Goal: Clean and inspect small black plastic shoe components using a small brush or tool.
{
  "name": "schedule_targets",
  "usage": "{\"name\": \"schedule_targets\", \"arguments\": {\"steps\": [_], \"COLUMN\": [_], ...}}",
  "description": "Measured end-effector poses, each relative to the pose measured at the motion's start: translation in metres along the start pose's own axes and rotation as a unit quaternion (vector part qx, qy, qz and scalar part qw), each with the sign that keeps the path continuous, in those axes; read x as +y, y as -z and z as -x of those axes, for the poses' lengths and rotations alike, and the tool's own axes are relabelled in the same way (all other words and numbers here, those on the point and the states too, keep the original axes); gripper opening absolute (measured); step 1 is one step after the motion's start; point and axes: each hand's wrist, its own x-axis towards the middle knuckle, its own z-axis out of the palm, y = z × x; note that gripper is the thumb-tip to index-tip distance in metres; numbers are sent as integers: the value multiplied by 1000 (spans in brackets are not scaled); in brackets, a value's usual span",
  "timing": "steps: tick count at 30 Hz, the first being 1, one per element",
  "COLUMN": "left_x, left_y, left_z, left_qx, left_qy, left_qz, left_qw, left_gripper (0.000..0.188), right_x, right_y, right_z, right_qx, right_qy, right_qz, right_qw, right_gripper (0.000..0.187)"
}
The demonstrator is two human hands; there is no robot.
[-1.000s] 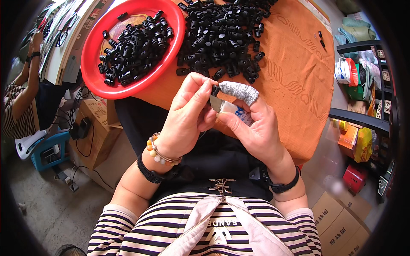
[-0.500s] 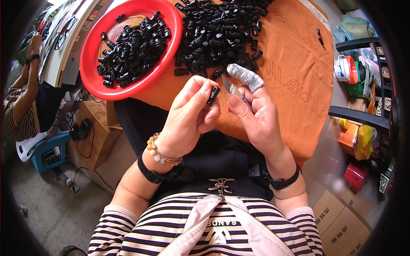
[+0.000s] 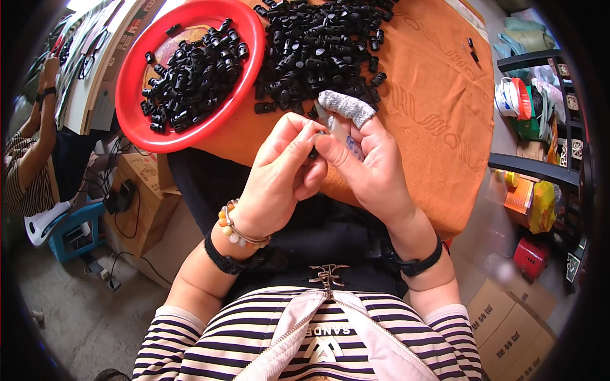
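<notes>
Pinched in the fingertips of my left hand (image 3: 270, 168) is a small black plastic piece (image 3: 313, 153), probably a cord lock, mostly covered by fingers. My right hand (image 3: 378, 174) grips a small knife (image 3: 349, 141) with a pale, wrapped handle, and its thumb meets the left fingertips at the piece. A grey knitted finger cover (image 3: 348, 106) sits on the right index finger, which lies along the blade. Just beyond my hands, a heap of similar black pieces (image 3: 321, 60) lies on the orange tablecloth (image 3: 426, 133). More fill part of a red round tray (image 3: 125, 117) at the left.
Two thin dark bits (image 3: 473, 51) lie at the table's far right. A black-framed rack (image 3: 537, 164) with bags stands on the right, above cardboard boxes (image 3: 502, 324). At left are a blue stool (image 3: 76, 232), a carton (image 3: 143, 197), cables and another person's arm (image 3: 41, 136).
My right hand has moved left, bringing the knife and thumb against the black piece in my left fingers. The left hand stays nearly in place. The view has shifted slightly.
</notes>
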Motion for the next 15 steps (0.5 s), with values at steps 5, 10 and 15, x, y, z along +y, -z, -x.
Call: {"name": "schedule_targets", "arguments": {"steps": [5,10,15], "left_x": [3,4,5], "left_y": [4,9,11], "left_z": [-1,-2,-2], "left_qx": [-1,2,17], "left_qy": [-3,9,15], "left_qz": [2,56,69], "left_qw": [1000,998,997], "left_gripper": [15,16,14], "right_x": [-6,-9,-13], "right_y": [6,8,3], "right_z": [-2,10,16], "right_qx": [28,-45,-60], "right_qy": [-8,-42,-52], "right_qz": [-27,-4,4], "right_qw": [999,998,997], "right_gripper": [39,38,37]}}
